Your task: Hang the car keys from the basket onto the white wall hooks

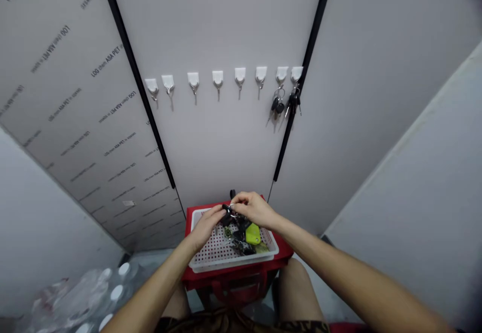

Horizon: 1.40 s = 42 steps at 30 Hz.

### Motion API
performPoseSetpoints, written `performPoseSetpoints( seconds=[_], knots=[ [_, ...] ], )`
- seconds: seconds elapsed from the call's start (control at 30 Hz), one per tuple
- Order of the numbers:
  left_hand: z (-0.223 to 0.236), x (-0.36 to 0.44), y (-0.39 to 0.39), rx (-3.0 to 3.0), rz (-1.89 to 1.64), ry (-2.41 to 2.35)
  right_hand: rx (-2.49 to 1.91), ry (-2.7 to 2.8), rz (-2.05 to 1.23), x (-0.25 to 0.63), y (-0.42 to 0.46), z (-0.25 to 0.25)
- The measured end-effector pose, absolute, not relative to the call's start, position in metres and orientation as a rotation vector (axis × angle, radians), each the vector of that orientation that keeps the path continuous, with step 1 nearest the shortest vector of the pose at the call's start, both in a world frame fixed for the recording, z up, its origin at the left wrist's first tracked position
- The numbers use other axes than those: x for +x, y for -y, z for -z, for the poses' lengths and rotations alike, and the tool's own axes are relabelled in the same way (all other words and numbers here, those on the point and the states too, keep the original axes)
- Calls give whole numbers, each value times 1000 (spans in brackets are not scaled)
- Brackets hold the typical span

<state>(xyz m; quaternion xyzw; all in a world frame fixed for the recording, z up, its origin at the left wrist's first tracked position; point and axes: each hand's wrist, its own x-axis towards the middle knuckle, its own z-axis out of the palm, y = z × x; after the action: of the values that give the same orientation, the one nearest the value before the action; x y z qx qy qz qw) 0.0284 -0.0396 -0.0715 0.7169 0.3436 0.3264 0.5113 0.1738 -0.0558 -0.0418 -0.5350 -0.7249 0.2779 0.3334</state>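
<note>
My left hand (208, 226) and my right hand (255, 208) are close together over the back of a white perforated basket (214, 261). Between their fingertips is a bunch of black-headed keys (226, 218) on a ring. My right thumb and index finger pinch near the ring; the fingers of my left hand are closed against the black key heads. More keys (241, 245), tangled together, lie in the basket's right half below my hands. Among them is a bright yellow-green tag (252, 234). My fingers partly cover the bunch.
The basket rests on a red bag (280, 261) before my knees. Several white hooks (217, 79) line the wall panel ahead; the two rightmost carry key bunches, one (277, 106) left of the other (293, 101). Plastic bottles (117, 293) stand on the floor at lower left.
</note>
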Motion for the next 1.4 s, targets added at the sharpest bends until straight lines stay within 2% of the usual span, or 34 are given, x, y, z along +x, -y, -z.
performPoseSetpoints(
  seconds=[0.1, 0.2, 0.33, 0.4, 0.6, 0.77, 0.93, 1.07, 1.23, 1.4],
  knots=[
    [61, 31, 38, 1756, -748, -812, -1366, 1944, -573, 176, 55, 29],
    [48, 30, 35, 2057, -775, -944, -1383, 1981, -484, 181, 56, 22],
    [30, 26, 31, 2616, -903, -1071, -1397, 2002, -525, 191, 53, 17],
    [25, 25, 30, 2677, -975, -1084, -1434, 1926, -607, 195, 51, 16],
    [26, 36, 28, 2100, -954, -964, -1394, 1734, -900, 195, 47, 17],
    [34, 51, 26, 1940, -777, -885, -1283, 1778, -846, 185, 49, 20],
    [42, 52, 22, 1460, -963, -843, -1246, 1605, -862, 189, 51, 34],
    [40, 53, 23, 1122, -1025, -750, -1174, 1557, -1098, 188, 53, 42],
    [41, 64, 31, 958, -991, -659, -1075, 1320, -1133, 182, 49, 31],
    [44, 75, 37, 814, -1082, -646, -1087, 1322, -1122, 183, 47, 27]
  ],
)
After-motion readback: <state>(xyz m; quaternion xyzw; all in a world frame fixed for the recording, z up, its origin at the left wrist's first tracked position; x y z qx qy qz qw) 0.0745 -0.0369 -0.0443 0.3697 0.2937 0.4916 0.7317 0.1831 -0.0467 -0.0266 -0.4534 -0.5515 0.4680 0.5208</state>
